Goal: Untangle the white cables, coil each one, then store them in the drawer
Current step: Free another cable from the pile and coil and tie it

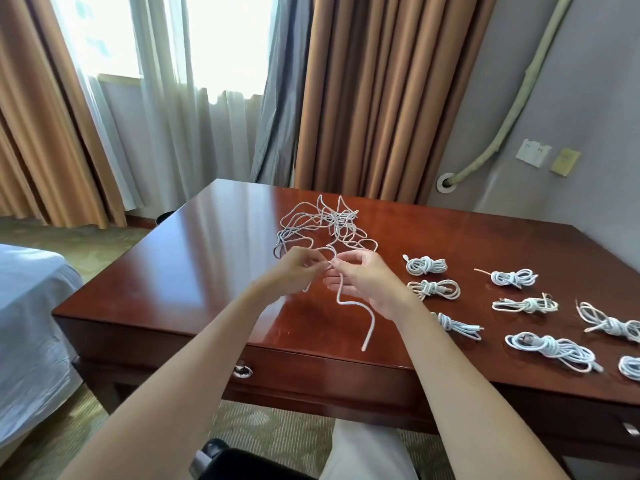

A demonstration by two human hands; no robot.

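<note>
Both my hands meet above the wooden surface (214, 244), each pinching the same white cable: my left hand (298, 268) grips it at the fingertips, my right hand (363, 282) curls round it while its loose end (367, 327) trails toward the closed drawer (329, 372). Just beyond my fingers lies the tangle of cables (329, 223). To the right, coiled bundles (426, 265) rest in rows on the surface.

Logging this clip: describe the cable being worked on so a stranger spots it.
On the red-brown desk, before the loose white tangle, both hands meet. The cable pinched there trails a free end toward the desk's front edge, unlike the knotted coils at right.
</note>
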